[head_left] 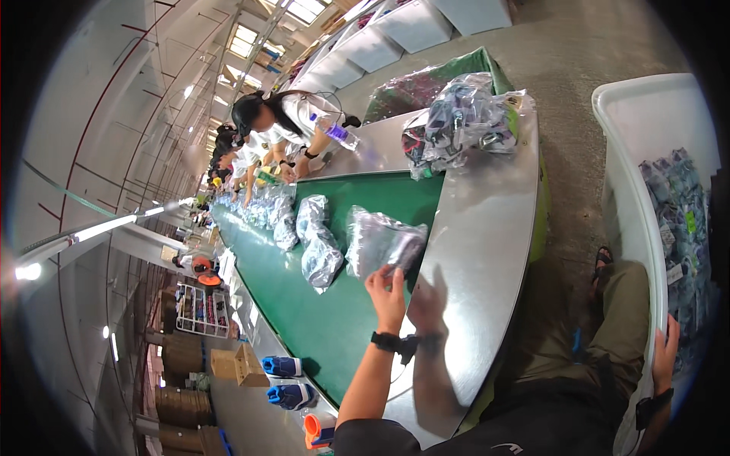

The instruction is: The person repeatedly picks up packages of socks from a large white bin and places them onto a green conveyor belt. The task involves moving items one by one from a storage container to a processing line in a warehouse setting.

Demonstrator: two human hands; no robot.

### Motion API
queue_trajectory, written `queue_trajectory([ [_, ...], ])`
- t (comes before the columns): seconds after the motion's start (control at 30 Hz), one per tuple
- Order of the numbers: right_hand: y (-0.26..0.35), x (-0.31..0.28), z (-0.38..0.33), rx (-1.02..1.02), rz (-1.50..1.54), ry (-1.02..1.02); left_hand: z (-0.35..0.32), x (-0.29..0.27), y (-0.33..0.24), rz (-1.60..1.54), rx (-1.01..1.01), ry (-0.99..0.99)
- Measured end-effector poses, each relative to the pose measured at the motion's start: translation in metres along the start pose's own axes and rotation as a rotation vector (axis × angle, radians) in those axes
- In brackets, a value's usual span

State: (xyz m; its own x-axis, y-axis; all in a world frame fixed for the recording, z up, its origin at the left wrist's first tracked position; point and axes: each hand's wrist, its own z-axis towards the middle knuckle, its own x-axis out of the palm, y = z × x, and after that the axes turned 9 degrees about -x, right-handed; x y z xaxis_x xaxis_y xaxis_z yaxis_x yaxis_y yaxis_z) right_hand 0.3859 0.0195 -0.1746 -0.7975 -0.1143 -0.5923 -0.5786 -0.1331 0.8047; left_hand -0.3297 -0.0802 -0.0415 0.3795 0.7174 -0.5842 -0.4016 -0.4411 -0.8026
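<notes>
My left hand [386,292] reaches over the near end of the green conveyor belt [304,346]. Its thumb and fingers close on the near edge of a clear plastic bag [388,245] with greyish contents I cannot make out. Beyond it on the belt lie another filled clear bag [319,254] and several more in a row. My right hand [667,353] is at the far right, fingers curled over the rim of a white bin [655,251]. Inside that bin is a heap of bagged items [678,209].
A metal table edge [483,243] curves around the belt's end. Several bagged items [460,121] are piled on its far corner, near a green-lined container [487,68]. Co-workers [293,125] stand along the far side. Blue shoes [290,395] and an orange tape dispenser [315,429] sit at left.
</notes>
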Motion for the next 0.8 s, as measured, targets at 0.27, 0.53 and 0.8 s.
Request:
queue_trajectory([
  [0.27, 0.019, -0.005, 0.001, -0.021, -0.002, 0.029, -0.065, -0.009, -0.038, -1.444, -0.731, 0.283],
  [0.53, 0.052, -0.005, 0.004, -0.073, -0.113, -0.029, -0.035, -0.009, -0.022, -1.254, -0.847, 0.093],
  [0.8, 0.162, -0.026, 0.036, -0.023, 0.298, 0.011, -0.088, 0.013, -0.093, -0.97, -0.596, 0.358],
])
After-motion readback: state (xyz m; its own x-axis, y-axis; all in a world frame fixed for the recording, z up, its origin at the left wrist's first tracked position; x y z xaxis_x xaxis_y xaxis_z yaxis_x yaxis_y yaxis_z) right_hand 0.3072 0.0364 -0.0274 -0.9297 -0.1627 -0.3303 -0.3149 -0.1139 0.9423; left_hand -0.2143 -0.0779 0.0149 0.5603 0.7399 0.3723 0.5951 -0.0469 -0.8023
